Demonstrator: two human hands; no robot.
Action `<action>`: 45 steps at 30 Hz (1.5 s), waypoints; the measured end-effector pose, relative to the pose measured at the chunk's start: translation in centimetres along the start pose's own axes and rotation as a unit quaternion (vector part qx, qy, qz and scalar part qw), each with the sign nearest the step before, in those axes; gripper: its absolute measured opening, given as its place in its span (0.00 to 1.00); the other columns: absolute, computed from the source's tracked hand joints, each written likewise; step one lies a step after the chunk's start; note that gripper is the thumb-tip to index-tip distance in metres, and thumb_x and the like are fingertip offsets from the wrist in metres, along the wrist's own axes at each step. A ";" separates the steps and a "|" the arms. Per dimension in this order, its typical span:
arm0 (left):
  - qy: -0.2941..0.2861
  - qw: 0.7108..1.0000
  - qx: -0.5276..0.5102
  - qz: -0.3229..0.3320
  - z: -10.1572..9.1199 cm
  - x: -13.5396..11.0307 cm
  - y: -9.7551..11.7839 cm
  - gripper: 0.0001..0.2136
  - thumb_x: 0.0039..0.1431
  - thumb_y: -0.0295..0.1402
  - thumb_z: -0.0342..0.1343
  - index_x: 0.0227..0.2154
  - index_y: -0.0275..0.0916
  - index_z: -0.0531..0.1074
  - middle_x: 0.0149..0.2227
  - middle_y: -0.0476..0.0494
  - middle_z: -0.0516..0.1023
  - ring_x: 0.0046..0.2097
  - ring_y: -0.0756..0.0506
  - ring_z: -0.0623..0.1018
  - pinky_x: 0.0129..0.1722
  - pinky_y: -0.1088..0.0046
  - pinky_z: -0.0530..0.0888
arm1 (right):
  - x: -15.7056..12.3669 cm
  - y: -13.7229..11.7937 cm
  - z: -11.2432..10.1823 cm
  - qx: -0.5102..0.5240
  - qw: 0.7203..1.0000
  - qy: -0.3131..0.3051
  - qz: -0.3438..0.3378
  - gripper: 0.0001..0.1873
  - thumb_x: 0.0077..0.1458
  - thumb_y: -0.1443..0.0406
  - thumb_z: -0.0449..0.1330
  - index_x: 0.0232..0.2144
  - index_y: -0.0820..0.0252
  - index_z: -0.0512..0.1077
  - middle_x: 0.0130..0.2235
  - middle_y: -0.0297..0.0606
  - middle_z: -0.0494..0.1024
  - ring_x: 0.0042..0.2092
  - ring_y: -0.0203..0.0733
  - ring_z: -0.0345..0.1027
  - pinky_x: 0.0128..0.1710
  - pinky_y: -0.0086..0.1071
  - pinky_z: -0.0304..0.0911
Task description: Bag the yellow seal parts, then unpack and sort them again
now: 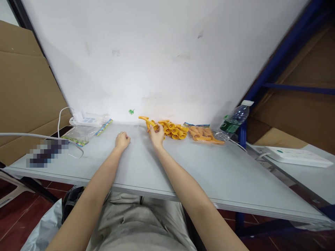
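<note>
My right hand (pixel 157 136) is closed around yellow plastic toy horns (pixel 147 120), at the left end of a heap. One of them points out to the left, past my fingers, and the open bell of another shows by the fingertips. Beside the hand, to its right, lies the heap of similar yellow toy horns (pixel 175 131), many with bells facing me. My left hand (pixel 122 141) rests on the grey table (pixel 141 167) as a loose fist, apart from the horns, with nothing visible in it.
To the right lie a clear bag of orange horns (pixel 205 134) and a tilted water bottle (pixel 235 118). On the left are empty plastic bags (pixel 87 133), a white power strip (pixel 87 120) and cables. A white wall (pixel 167 62) closes off the back.
</note>
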State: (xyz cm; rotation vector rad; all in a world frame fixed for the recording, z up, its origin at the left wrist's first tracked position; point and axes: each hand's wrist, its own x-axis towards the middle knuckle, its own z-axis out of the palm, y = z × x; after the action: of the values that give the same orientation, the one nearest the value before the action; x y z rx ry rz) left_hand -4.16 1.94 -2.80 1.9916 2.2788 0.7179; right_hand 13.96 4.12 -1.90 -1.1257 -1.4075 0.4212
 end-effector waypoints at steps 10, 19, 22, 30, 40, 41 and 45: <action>0.037 0.997 -0.062 -0.027 0.1 0.2 -0.1 0.04 0.58 0.29 0.49 0.29 0.41 0.65 0.37 0.43 0.75 0.41 0.45 0.74 0.40 0.70 0.67 | -1.4 -1.4 -0.4 0.019 0.993 -0.111 0.046 0.18 0.52 0.58 0.57 0.45 0.59 0.70 0.34 0.35 0.77 0.31 0.40 0.70 0.37 0.34 0.68; 0.133 0.979 -0.153 -0.020 0.2 0.5 -0.7 0.08 0.55 0.26 0.49 0.23 0.42 0.57 0.30 0.48 0.70 0.37 0.47 0.72 0.40 0.71 0.67 | -1.2 -0.9 -0.3 -0.033 0.984 -0.172 -0.025 0.14 0.47 0.66 0.58 0.39 0.58 0.71 0.37 0.37 0.77 0.38 0.42 0.69 0.43 0.37 0.66; 0.149 0.975 -0.163 -0.012 -0.1 0.5 -1.0 0.09 0.54 0.26 0.49 0.23 0.43 0.55 0.31 0.47 0.70 0.38 0.46 0.72 0.42 0.71 0.67 | -1.3 -0.5 -0.1 -0.056 0.979 -0.189 -0.049 0.14 0.47 0.68 0.57 0.39 0.59 0.71 0.40 0.40 0.78 0.40 0.42 0.69 0.45 0.38 0.64; 0.073 0.975 -0.192 0.086 0.1 0.0 0.1 0.09 0.51 0.26 0.50 0.22 0.43 0.55 0.29 0.49 0.69 0.35 0.47 0.71 0.39 0.72 0.68 | -2.3 -0.2 1.3 -0.038 0.957 -0.267 -0.105 0.14 0.48 0.68 0.59 0.40 0.61 0.71 0.40 0.42 0.77 0.40 0.42 0.69 0.45 0.37 0.64; 0.020 0.982 -0.171 0.072 -0.2 0.3 0.5 0.11 0.49 0.24 0.51 0.19 0.42 0.56 0.32 0.45 0.74 0.40 0.46 0.75 0.43 0.70 0.70 | -1.5 -1.7 2.8 -0.070 0.954 -0.273 0.103 0.12 0.49 0.67 0.62 0.38 0.65 0.77 0.38 0.41 0.80 0.40 0.42 0.73 0.44 0.33 0.67; 0.024 0.983 -0.171 0.067 -0.3 0.3 0.5 0.10 0.49 0.23 0.51 0.19 0.42 0.56 0.32 0.44 0.74 0.40 0.45 0.75 0.43 0.69 0.70 | -1.5 -1.9 3.0 -0.071 0.952 -0.274 0.116 0.13 0.49 0.66 0.63 0.39 0.65 0.77 0.37 0.40 0.80 0.38 0.42 0.73 0.42 0.32 0.67; 0.023 0.980 -0.192 0.056 -0.3 0.2 0.5 0.09 0.49 0.23 0.50 0.20 0.41 0.59 0.33 0.44 0.76 0.41 0.45 0.76 0.43 0.69 0.71 | -1.2 -2.6 3.4 -0.104 0.941 -0.312 0.083 0.11 0.51 0.67 0.61 0.36 0.64 0.79 0.34 0.39 0.80 0.36 0.41 0.73 0.39 0.29 0.65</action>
State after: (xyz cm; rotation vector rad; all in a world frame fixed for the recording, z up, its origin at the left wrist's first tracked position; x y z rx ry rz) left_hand -3.81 2.08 -2.32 1.9419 1.8769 1.1247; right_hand 9.65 3.23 -1.19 -1.3543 -1.9495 0.8169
